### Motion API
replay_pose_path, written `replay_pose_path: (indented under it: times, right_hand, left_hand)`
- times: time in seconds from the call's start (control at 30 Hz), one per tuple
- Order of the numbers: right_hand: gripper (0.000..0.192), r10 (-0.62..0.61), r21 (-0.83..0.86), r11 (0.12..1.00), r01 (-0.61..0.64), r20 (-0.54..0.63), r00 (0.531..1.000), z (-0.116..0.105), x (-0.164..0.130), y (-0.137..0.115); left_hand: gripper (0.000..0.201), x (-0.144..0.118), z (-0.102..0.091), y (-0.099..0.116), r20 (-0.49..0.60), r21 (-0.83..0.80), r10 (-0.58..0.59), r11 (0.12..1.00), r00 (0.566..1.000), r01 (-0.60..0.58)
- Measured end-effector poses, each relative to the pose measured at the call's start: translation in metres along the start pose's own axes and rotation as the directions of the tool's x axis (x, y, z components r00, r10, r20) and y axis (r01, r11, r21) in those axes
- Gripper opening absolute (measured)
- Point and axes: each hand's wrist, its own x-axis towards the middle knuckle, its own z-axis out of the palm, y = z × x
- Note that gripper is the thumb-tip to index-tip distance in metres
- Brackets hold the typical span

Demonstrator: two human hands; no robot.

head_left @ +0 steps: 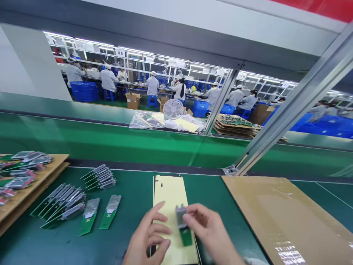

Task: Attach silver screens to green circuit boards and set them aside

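Both hands sit low over the yellow sheet, and bare green surface lies open between that sheet and the two circuit boards to its left. Further left, fanned rows of boards and a cardboard tray crowd the way. To the right a flat cardboard sheet lies low. A slanted metal post bars the far right, above the raised green belt.
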Motion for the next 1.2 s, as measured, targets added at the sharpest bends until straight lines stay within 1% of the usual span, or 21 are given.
replay_pose_path:
  times: [0.07, 0.1, 0.13, 0.17, 0.2, 0.23, 0.3, 0.37, 0.47, 0.57, 0.63, 0.67, 0.73, 0.8, 0.83, 0.9, 0.97, 1.1, 1.17, 1.2]
  right_hand:
    - [0.049, 0.019, -0.136, 0.990, -0.042, -0.165, 0.986, -0.043, 0.015, 0.013]
    - [0.044, 0.035, -0.225, 0.970, -0.096, -0.259, 0.965, -0.068, 0.023, 0.021]
    - [0.037, 0.053, -0.320, 0.931, -0.175, -0.356, 0.933, -0.092, 0.031, 0.029]
    - [0.030, 0.069, -0.405, 0.874, -0.269, -0.445, 0.893, -0.115, 0.037, 0.037]
    - [0.023, 0.078, -0.470, 0.809, -0.354, -0.511, 0.856, -0.134, 0.043, 0.046]
    - [0.018, 0.076, -0.522, 0.748, -0.411, -0.547, 0.834, -0.149, 0.046, 0.054]
    - [0.015, 0.069, -0.601, 0.640, -0.478, -0.575, 0.815, -0.167, 0.052, 0.067]
    - [0.016, 0.064, -0.659, 0.562, -0.500, -0.568, 0.821, -0.172, 0.055, 0.076]
    - [0.019, 0.063, -0.707, 0.487, -0.512, -0.557, 0.828, -0.172, 0.059, 0.084]
    - [0.024, 0.044, -0.717, 0.446, -0.536, -0.580, 0.813, -0.173, 0.059, 0.090]
    - [0.029, -0.001, -0.721, 0.428, -0.544, -0.603, 0.798, -0.174, 0.053, 0.093]
    - [0.032, -0.029, -0.729, 0.423, -0.538, -0.604, 0.796, -0.174, 0.048, 0.095]
    - [0.036, -0.072, -0.755, 0.423, -0.500, -0.579, 0.812, -0.173, 0.038, 0.098]
    - [0.036, -0.082, -0.768, 0.432, -0.473, -0.556, 0.827, -0.171, 0.030, 0.100]
    - [0.036, -0.074, -0.760, 0.438, -0.480, -0.562, 0.824, -0.171, 0.028, 0.101]
    - [0.033, -0.042, -0.721, 0.454, -0.523, -0.603, 0.796, -0.172, 0.028, 0.102]
    - [0.029, 0.015, -0.670, 0.485, -0.563, -0.637, 0.771, -0.175, 0.034, 0.103]
    - [0.022, 0.141, -0.567, 0.592, -0.573, -0.627, 0.766, -0.183, 0.057, 0.102]
    - [0.021, 0.167, -0.506, 0.671, -0.542, -0.609, 0.775, -0.182, 0.064, 0.094]
    - [0.020, 0.166, -0.473, 0.721, -0.506, -0.592, 0.789, -0.179, 0.064, 0.086]
  left_hand:
    - [0.053, 0.004, -0.010, 0.003, -0.010, 0.129, -0.005, 0.992, 1.000, 0.007]
    - [0.049, 0.007, -0.015, 0.005, 0.008, 0.189, -0.027, 0.982, 1.000, 0.025]
    - [0.044, 0.009, -0.021, 0.006, 0.021, 0.238, -0.045, 0.971, 0.999, 0.039]
    - [0.040, 0.012, -0.026, 0.006, 0.028, 0.275, -0.057, 0.960, 0.998, 0.047]
    - [0.037, 0.014, -0.030, 0.007, 0.029, 0.298, -0.062, 0.953, 0.998, 0.050]
    - [0.035, 0.015, -0.032, 0.006, 0.022, 0.310, -0.059, 0.949, 0.998, 0.049]
    - [0.034, 0.017, -0.036, 0.006, 0.012, 0.310, -0.048, 0.950, 0.999, 0.042]
    - [0.033, 0.018, -0.037, 0.006, -0.002, 0.301, -0.035, 0.953, 0.999, 0.035]
    - [0.033, 0.019, -0.038, 0.009, -0.041, 0.299, -0.025, 0.954, 0.999, 0.036]
    - [0.032, 0.019, -0.039, 0.011, -0.070, 0.319, -0.006, 0.947, 0.997, 0.028]
    - [0.030, 0.019, -0.040, 0.010, -0.110, 0.330, 0.028, 0.944, 0.994, 0.010]
    - [0.030, 0.019, -0.041, 0.009, -0.128, 0.335, 0.043, 0.942, 0.991, 0.003]
    - [0.030, 0.019, -0.044, 0.006, -0.140, 0.348, 0.050, 0.938, 0.989, 0.002]
    - [0.035, 0.019, -0.046, 0.003, -0.109, 0.365, 0.006, 0.930, 0.994, 0.034]
    - [0.037, 0.020, -0.047, 0.002, -0.091, 0.373, -0.023, 0.926, 0.996, 0.055]
    - [0.043, 0.021, -0.048, 0.003, -0.078, 0.387, -0.066, 0.918, 0.995, 0.091]
    - [0.047, 0.022, -0.047, 0.005, -0.074, 0.404, -0.096, 0.907, 0.993, 0.118]
    - [0.054, 0.025, -0.051, 0.004, -0.063, 0.428, -0.141, 0.890, 0.988, 0.155]
    - [0.055, 0.026, -0.055, -0.001, -0.066, 0.420, -0.154, 0.892, 0.986, 0.167]
    - [0.055, 0.026, -0.056, -0.003, -0.077, 0.406, -0.157, 0.897, 0.985, 0.175]
